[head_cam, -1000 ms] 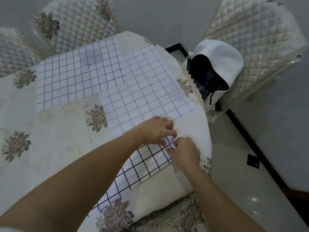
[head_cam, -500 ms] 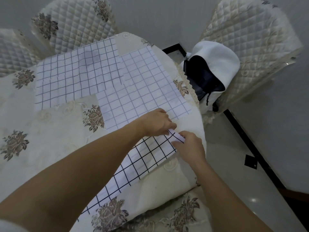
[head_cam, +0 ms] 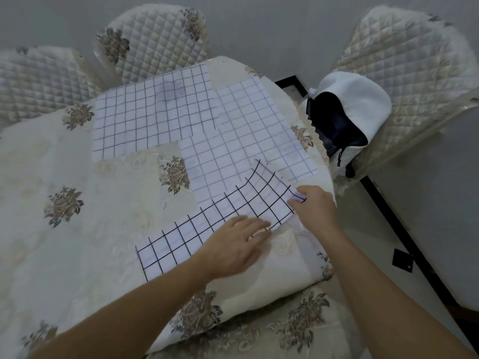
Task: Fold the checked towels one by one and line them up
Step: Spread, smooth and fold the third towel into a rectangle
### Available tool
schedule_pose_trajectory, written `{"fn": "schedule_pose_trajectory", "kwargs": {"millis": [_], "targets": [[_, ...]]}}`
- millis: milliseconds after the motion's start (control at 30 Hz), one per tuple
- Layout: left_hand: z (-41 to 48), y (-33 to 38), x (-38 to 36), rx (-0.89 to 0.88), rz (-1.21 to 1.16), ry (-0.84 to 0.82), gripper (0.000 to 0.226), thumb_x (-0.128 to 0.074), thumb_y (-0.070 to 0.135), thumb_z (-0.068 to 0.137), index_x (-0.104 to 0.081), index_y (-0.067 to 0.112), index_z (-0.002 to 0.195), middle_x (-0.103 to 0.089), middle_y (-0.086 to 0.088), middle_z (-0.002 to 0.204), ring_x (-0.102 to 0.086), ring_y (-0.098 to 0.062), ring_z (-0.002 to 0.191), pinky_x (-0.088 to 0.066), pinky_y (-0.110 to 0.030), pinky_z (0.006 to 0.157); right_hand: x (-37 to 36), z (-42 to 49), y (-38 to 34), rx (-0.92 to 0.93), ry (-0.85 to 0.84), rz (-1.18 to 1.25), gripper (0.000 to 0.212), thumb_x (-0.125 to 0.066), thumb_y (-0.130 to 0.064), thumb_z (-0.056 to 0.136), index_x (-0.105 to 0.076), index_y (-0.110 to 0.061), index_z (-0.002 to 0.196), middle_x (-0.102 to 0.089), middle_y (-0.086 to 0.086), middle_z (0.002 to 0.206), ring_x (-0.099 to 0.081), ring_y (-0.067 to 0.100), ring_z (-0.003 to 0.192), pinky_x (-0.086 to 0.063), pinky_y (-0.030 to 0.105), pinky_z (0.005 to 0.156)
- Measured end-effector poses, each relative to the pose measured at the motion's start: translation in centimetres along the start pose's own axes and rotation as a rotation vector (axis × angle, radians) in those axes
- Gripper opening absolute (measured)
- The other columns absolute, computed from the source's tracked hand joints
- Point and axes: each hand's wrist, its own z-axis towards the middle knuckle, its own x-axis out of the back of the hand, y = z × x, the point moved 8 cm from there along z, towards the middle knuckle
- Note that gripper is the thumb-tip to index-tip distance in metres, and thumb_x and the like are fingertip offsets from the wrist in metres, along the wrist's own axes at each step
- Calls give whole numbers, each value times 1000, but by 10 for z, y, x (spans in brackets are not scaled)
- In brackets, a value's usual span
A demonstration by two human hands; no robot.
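A white towel with bold black checks (head_cam: 207, 221) lies as a long folded strip near the table's front right. My right hand (head_cam: 313, 206) pinches its right-hand corner at the table edge. My left hand (head_cam: 233, 244) rests flat, fingers straight, on the strip's near edge. Behind it a towel with thin grey checks (head_cam: 248, 141) lies spread flat. Another thin-checked towel (head_cam: 155, 117) lies spread farther back to the left, its corner overlapping the second one.
The table wears a cream cloth with brown flowers (head_cam: 64, 203). Quilted chairs (head_cam: 155, 40) stand round it. On the chair at right lies a white and dark jacket (head_cam: 347, 117). Grey floor with a black skirting line (head_cam: 404, 229) runs on the right.
My left hand left the towel's corner and slid back along the strip to lie flat on it. My right hand shifted right, still pinching the corner. More of the strip now shows.
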Motion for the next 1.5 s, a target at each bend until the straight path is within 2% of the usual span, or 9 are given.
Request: {"fn": "schedule_pose_trajectory", "kwargs": {"millis": [133, 200, 267, 367, 567, 767, 933, 1133, 1500], "targets": [[-42, 6, -53, 162, -7, -232, 71, -18, 55, 105, -1, 13, 159, 2, -5, 167, 2, -18, 154, -12, -46, 124, -4, 2, 6, -51, -30, 47, 41, -63, -10, 80, -29, -19, 60, -38, -9, 57, -37, 16, 55, -29, 26, 55], [-45, 8, -59, 210, 25, -229, 75, -16, 58, 104, 3, 10, 158, 8, -8, 167, 8, -19, 153, -9, -46, 125, -6, 3, 9, -70, -47, 43, 32, -66, -9, 84, -41, -17, 65, -52, -10, 71, -47, 9, 60, -33, 25, 55], [-48, 7, -64, 275, 34, -240, 78, -14, 61, 103, 7, 9, 158, 12, -9, 166, 12, -20, 153, -5, -45, 125, -8, 6, 12, -84, -67, 21, 7, -69, -14, 87, -64, -16, 92, -65, -1, 103, -53, 8, 74, -42, 26, 63], [-51, 9, -72, 324, 24, -246, 81, -14, 64, 102, 9, 9, 157, 15, -7, 166, 14, -19, 153, -3, -44, 123, -11, 11, 21, -131, -67, 16, 46, -72, -21, 88, -59, -13, 131, -61, 6, 127, -53, 18, 91, -44, 29, 77], [-53, 8, -82, 342, 34, -265, 82, -14, 66, 101, 7, 10, 158, 14, -6, 166, 14, -19, 153, -5, -46, 123, -6, 11, 25, -180, 26, 204, 11, -71, -29, 89, -65, -25, 80, -67, -5, 84, -67, 26, 87, -58, 42, 82], [-54, 9, -84, 342, 19, -246, 82, -13, 66, 101, 6, 10, 158, 13, -6, 166, 14, -19, 153, -5, -46, 123, 11, -9, 0, -101, 149, 248, 22, -69, -28, 92, -76, -12, 105, -62, -19, 79, -60, 3, 80, -39, 9, 66], [-54, 9, -81, 341, 16, -224, 81, -13, 66, 101, 5, 10, 158, 11, -6, 166, 14, -18, 153, -3, -45, 122, 9, -39, -41, 46, 209, 260, 23, -69, -31, 91, -76, -15, 107, -73, -8, 94, -62, 3, 86, -41, 6, 76], [-56, 10, -83, 348, 24, -215, 81, -10, 66, 101, 5, 11, 158, 12, -6, 166, 16, -18, 152, 1, -45, 123, -1, -71, -86, 216, 256, 324, 11, -72, -24, 90, -79, -19, 97, -73, -14, 88, -66, -2, 85, -45, 5, 76], [-78, -6, -59, 438, 21, -161, 80, -6, 63, 101, 8, 8, 157, 15, -9, 165, 17, -22, 152, 0, -47, 124, -34, -109, -123, 403, 323, 94, 8, -68, -19, 93, -74, -15, 96, -70, -5, 89, -57, 0, 79, -42, 5, 72]]}}
